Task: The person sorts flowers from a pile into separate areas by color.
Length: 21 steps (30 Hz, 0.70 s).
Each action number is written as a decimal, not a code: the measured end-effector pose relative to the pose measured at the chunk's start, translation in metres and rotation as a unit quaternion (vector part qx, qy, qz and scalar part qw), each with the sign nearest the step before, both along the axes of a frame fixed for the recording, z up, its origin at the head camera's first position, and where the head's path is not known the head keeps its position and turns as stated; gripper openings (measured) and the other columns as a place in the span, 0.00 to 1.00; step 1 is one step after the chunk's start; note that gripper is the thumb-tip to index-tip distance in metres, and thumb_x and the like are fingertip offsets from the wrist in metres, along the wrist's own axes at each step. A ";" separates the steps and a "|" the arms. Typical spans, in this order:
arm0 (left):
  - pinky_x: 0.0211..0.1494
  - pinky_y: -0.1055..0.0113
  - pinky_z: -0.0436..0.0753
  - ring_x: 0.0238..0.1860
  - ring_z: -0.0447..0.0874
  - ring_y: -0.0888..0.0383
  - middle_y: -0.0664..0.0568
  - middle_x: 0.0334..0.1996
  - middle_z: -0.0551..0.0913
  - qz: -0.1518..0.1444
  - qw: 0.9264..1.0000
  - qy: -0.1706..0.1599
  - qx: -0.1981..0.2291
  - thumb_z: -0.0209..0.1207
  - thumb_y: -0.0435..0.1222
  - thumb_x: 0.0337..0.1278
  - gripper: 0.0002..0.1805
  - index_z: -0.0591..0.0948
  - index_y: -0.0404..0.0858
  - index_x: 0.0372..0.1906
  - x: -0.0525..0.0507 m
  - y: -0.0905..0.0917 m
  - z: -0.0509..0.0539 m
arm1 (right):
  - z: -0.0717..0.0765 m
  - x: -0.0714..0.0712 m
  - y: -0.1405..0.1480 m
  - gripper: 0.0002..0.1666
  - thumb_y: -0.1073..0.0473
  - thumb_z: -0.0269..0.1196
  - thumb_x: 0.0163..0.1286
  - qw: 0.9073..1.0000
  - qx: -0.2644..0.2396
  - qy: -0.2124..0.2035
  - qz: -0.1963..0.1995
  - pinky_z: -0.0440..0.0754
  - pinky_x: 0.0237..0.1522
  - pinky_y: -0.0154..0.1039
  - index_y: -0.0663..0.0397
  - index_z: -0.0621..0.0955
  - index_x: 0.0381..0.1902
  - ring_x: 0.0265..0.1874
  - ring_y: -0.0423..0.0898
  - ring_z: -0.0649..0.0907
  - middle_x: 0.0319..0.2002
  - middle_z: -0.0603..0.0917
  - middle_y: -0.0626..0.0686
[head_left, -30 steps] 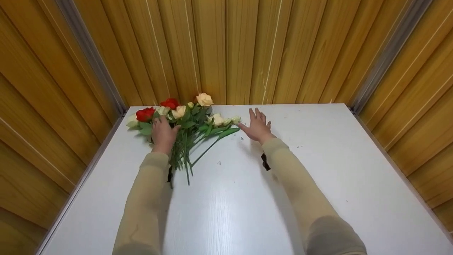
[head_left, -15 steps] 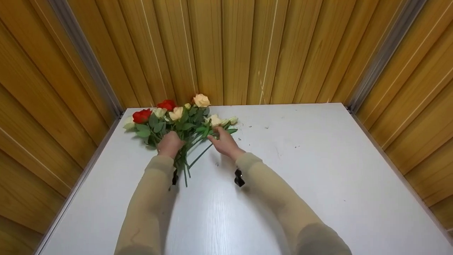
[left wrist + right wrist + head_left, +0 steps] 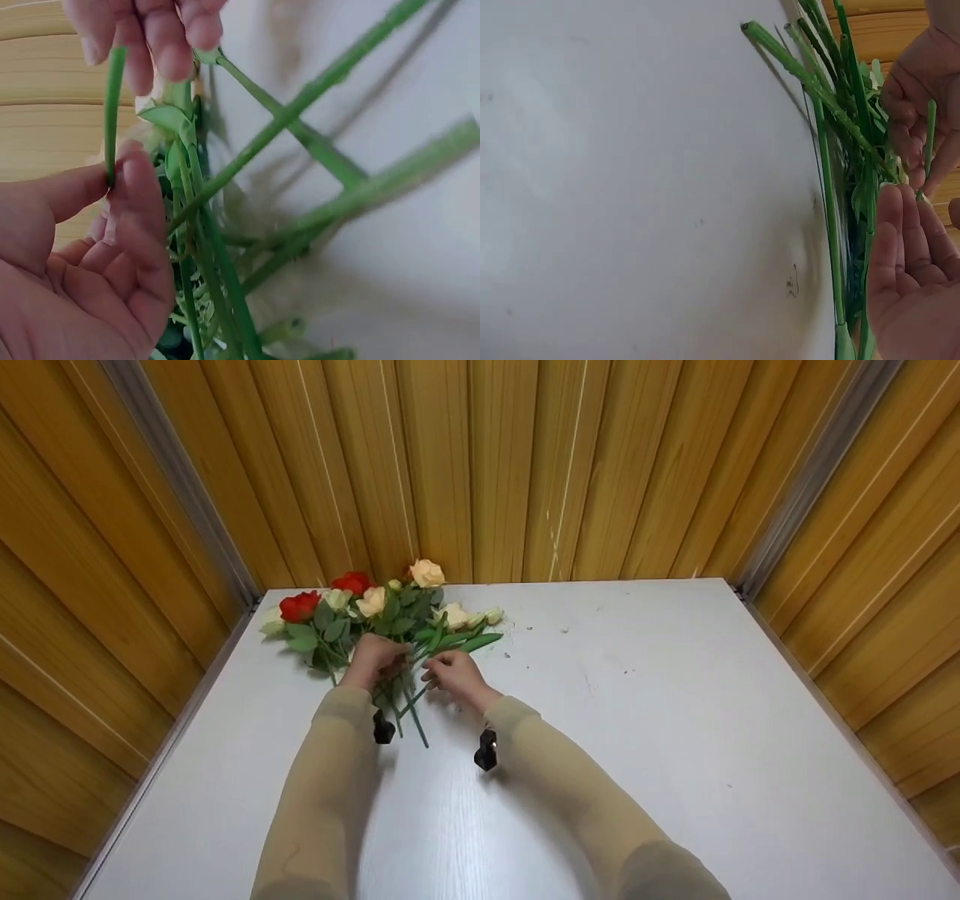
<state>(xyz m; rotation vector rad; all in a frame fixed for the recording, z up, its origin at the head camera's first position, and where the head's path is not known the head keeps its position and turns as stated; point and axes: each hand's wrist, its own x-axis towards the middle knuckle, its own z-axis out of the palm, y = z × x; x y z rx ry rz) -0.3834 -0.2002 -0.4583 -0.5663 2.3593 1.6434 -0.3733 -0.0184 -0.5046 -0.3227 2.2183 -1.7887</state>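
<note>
A bunch of red, peach and cream roses (image 3: 373, 601) with green leaves lies on the white table, its cut stems (image 3: 416, 720) pointing toward me. Over the stems, my left hand (image 3: 375, 654) pinches a thin green stem (image 3: 113, 112) between thumb and fingertip; its short free end sticks out. Just right of it is my right hand (image 3: 461, 676), fingers slightly bent and thumb apart, with nothing seen held between them. In the right wrist view, the right fingertips (image 3: 889, 199) come close to the left hand and the thin stem; whether they touch is unclear.
Long green leaves (image 3: 480, 642) and cream buds (image 3: 493, 616) spread to the right of the bunch. Small scraps (image 3: 565, 631) dot the white table (image 3: 675, 720). Wood-patterned walls (image 3: 502, 472) enclose its back and sides.
My right hand has come left from beside the bunch to the stems. The left hand has moved from the blooms down to the stems and now pinches a thin one. A stem end has swung right.
</note>
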 end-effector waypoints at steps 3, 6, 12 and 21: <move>0.45 0.64 0.89 0.39 0.91 0.55 0.46 0.37 0.92 0.028 0.996 0.011 0.089 0.63 0.34 0.69 0.15 0.85 0.30 0.55 0.001 0.004 -0.001 | 0.002 0.000 -0.002 0.20 0.56 0.56 0.80 0.999 -0.018 -0.032 -0.001 0.88 0.53 0.48 0.68 0.85 0.53 0.39 0.49 0.92 0.42 0.92 0.62; 0.54 0.62 0.89 0.51 0.92 0.51 0.39 0.52 0.89 0.048 0.990 0.030 0.132 0.61 0.30 0.70 0.19 0.81 0.29 0.62 0.002 0.009 -0.001 | 0.005 0.001 -0.002 0.20 0.55 0.56 0.80 0.997 -0.035 -0.070 0.008 0.88 0.54 0.48 0.67 0.85 0.53 0.41 0.49 0.93 0.44 0.92 0.62; 0.67 0.60 0.82 0.64 0.84 0.46 0.33 0.65 0.80 0.063 0.971 0.065 0.219 0.58 0.26 0.71 0.30 0.67 0.29 0.74 0.000 0.026 -0.003 | 0.007 -0.001 0.004 0.20 0.56 0.60 0.79 0.992 -0.060 -0.111 0.016 0.89 0.45 0.37 0.68 0.85 0.55 0.33 0.42 0.90 0.48 0.90 0.62; 0.68 0.57 0.82 0.66 0.81 0.43 0.32 0.65 0.80 0.044 0.953 0.112 0.278 0.54 0.25 0.73 0.26 0.66 0.27 0.73 0.002 0.065 -0.010 | 0.003 -0.003 0.027 0.14 0.57 0.65 0.75 0.986 -0.101 -0.126 -0.033 0.85 0.33 0.30 0.64 0.87 0.47 0.27 0.38 0.87 0.29 0.89 0.47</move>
